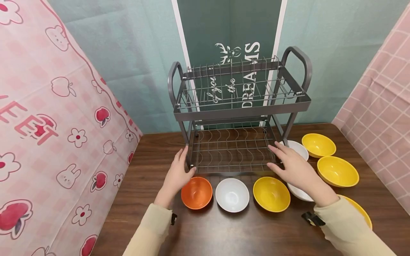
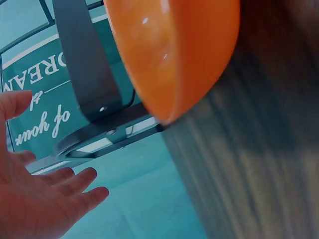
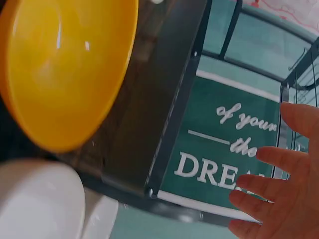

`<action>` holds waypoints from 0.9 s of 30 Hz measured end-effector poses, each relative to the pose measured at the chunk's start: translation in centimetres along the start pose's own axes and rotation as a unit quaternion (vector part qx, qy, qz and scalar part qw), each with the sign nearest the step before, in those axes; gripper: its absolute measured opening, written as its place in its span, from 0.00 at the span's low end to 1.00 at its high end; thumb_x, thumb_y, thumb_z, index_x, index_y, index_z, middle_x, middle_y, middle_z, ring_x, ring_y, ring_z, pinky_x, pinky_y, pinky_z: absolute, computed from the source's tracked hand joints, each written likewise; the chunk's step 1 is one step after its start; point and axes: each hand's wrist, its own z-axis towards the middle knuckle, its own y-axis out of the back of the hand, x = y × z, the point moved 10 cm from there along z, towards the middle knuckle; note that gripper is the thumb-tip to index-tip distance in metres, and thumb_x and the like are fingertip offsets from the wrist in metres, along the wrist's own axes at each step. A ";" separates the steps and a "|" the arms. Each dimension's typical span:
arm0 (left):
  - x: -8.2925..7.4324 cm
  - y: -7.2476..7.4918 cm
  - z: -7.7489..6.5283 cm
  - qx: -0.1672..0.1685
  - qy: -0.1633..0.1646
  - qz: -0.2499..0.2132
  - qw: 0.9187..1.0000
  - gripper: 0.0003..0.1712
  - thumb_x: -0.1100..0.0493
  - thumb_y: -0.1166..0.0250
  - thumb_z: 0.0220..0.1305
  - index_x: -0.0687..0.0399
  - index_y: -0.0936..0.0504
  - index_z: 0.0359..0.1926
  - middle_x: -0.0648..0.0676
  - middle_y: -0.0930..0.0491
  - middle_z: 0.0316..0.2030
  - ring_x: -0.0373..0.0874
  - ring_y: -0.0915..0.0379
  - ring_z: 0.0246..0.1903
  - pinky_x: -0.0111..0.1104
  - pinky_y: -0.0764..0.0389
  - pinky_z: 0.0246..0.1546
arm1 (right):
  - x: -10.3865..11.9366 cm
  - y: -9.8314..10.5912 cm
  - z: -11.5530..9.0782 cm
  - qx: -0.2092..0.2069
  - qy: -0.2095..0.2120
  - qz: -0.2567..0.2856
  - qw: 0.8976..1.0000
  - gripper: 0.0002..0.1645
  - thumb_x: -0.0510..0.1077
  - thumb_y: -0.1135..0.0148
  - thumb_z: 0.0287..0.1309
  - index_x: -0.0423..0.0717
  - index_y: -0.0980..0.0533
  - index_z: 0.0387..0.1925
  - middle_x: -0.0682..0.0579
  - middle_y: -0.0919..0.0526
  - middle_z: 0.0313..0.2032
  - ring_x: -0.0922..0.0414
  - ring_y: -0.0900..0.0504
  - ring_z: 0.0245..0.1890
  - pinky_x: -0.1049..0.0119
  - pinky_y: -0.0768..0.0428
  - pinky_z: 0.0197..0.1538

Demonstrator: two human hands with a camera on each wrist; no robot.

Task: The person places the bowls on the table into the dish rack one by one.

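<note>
The two-tier wire dish rack (image 1: 241,110) stands on the wooden table (image 1: 208,234), directly behind an orange bowl (image 1: 196,193), a white bowl (image 1: 232,195) and a yellow bowl (image 1: 271,194). The left hand (image 1: 177,173) is at the rack's left front corner, the right hand (image 1: 294,168) at its right. Both grips are wide, fingers extended; I cannot tell whether either contacts the frame.
</note>
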 end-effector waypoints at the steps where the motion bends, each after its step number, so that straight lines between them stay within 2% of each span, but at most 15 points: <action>1: 0.2 -0.2 -0.1 -0.002 0.004 -0.015 1.000 0.48 0.50 0.38 0.58 0.35 0.58 0.72 0.58 0.52 0.71 0.60 0.44 0.66 0.56 0.33 0.58 | 0.3 -0.3 -0.1 -0.001 0.001 0.007 1.000 0.38 0.57 0.44 0.59 0.42 0.39 0.65 0.33 0.41 0.66 0.33 0.38 0.61 0.36 0.37 0.60; 6: 1.2 -1.2 -0.5 -0.007 0.032 -0.070 0.997 0.49 0.51 0.38 0.58 0.37 0.60 0.72 0.56 0.50 0.70 0.57 0.43 0.66 0.53 0.35 0.61 | 2.4 -1.9 -0.7 -0.030 0.026 0.030 0.999 0.34 0.53 0.41 0.57 0.42 0.34 0.62 0.35 0.37 0.64 0.36 0.35 0.60 0.39 0.35 0.60; 13: 1.3 -1.8 -0.9 -0.033 0.034 -0.102 0.994 0.48 0.55 0.38 0.59 0.51 0.57 0.72 0.63 0.44 0.67 0.57 0.37 0.63 0.50 0.33 0.61 | 6.1 -5.6 -2.3 -0.064 0.070 0.030 0.995 0.31 0.53 0.37 0.52 0.43 0.28 0.56 0.40 0.29 0.59 0.41 0.28 0.57 0.46 0.28 0.57; 16: 1.4 -1.8 -0.9 -0.048 0.033 -0.109 0.992 0.46 0.56 0.38 0.59 0.54 0.55 0.72 0.65 0.42 0.66 0.58 0.35 0.61 0.50 0.33 0.60 | 7.6 -7.4 -3.0 -0.066 0.089 0.022 0.994 0.30 0.53 0.35 0.50 0.44 0.26 0.53 0.42 0.26 0.57 0.44 0.25 0.55 0.49 0.26 0.55; 20: 1.6 -2.0 -0.9 -0.060 0.038 -0.116 0.991 0.46 0.57 0.38 0.59 0.53 0.54 0.72 0.64 0.42 0.67 0.58 0.35 0.61 0.49 0.33 0.61 | 9.0 -9.6 -4.0 -0.063 0.109 0.012 0.992 0.29 0.54 0.34 0.48 0.45 0.24 0.51 0.44 0.23 0.54 0.47 0.23 0.53 0.52 0.25 0.55; 27: 1.9 -2.4 -0.8 -0.071 0.045 -0.124 0.989 0.46 0.58 0.38 0.58 0.52 0.53 0.72 0.63 0.42 0.67 0.58 0.35 0.61 0.49 0.34 0.61 | 10.2 -11.9 -4.7 -0.050 0.123 0.009 0.991 0.27 0.54 0.33 0.46 0.47 0.23 0.48 0.46 0.21 0.52 0.48 0.22 0.52 0.53 0.25 0.55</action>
